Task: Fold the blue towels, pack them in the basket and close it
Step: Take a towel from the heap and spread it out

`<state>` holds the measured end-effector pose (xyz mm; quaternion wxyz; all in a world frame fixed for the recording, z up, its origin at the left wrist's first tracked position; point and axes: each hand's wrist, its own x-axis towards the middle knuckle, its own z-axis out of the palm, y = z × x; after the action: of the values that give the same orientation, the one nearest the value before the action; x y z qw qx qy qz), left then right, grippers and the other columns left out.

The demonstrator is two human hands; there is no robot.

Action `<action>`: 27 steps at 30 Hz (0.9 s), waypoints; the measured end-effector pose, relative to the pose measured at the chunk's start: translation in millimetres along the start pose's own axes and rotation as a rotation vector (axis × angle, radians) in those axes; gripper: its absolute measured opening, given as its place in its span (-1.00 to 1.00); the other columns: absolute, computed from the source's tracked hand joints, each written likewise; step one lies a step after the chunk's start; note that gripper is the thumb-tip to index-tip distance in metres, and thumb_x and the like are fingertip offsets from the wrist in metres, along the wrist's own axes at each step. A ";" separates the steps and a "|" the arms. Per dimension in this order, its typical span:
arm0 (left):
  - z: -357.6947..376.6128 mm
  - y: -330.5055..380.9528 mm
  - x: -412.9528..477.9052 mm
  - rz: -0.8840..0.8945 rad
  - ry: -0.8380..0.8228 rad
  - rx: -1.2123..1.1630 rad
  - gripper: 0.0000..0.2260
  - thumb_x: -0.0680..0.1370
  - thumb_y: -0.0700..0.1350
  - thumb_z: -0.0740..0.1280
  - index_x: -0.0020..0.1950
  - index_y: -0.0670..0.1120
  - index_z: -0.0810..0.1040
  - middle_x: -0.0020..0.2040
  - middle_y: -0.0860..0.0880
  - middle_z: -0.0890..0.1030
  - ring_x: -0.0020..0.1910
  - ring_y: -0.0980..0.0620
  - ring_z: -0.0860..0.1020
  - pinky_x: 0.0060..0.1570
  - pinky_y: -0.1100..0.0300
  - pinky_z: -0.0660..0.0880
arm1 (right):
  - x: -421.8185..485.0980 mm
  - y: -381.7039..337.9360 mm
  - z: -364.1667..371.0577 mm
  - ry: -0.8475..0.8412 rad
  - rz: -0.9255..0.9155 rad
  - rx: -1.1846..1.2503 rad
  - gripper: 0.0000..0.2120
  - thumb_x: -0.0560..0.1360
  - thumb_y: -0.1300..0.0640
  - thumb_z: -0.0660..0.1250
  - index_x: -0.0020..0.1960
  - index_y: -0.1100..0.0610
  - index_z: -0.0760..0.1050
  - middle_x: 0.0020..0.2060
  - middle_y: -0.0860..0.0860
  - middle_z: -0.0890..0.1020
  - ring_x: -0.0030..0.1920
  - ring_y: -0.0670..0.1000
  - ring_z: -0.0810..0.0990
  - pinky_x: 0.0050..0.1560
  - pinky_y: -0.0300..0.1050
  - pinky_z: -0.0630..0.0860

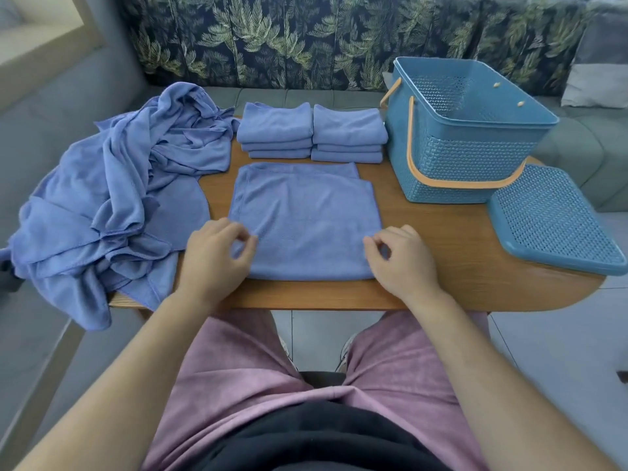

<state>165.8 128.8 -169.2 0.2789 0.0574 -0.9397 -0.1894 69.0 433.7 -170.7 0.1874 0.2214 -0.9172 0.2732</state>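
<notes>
A blue towel point(304, 217), folded once, lies flat in the middle of the wooden table point(441, 232). My left hand point(214, 256) pinches its near left edge and my right hand point(399, 258) pinches its near right edge. Behind it stand two stacks of folded blue towels point(275, 130) point(348, 134). A heap of unfolded blue towels point(112, 198) covers the table's left end and hangs over its edge. The empty blue basket point(462, 154) with orange handles stands open at the right. Its blue lid point(552, 220) lies beside it on the table's right end.
A sofa with a leaf-patterned back point(306, 39) runs behind the table. A grey cushion point(601, 59) leans at the far right. My knees in pink shorts sit under the table's near edge.
</notes>
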 end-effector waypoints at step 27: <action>60.7 40.8 24.4 -0.070 -0.548 0.142 -0.22 0.43 0.43 -0.26 0.63 0.21 -0.01 0.65 0.06 -0.11 0.62 -0.05 -0.21 0.56 -0.04 -0.25 | 18.3 -42.7 42.5 -0.602 0.048 -0.222 -0.38 0.67 -0.26 -0.11 0.66 -0.07 -0.10 0.64 -0.06 -0.17 0.62 0.00 -0.27 0.59 0.02 -0.30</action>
<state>112.1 180.9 -187.9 0.0030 0.0558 -0.9884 -0.1410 66.0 371.2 -177.5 -0.0760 0.2487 -0.9606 0.0980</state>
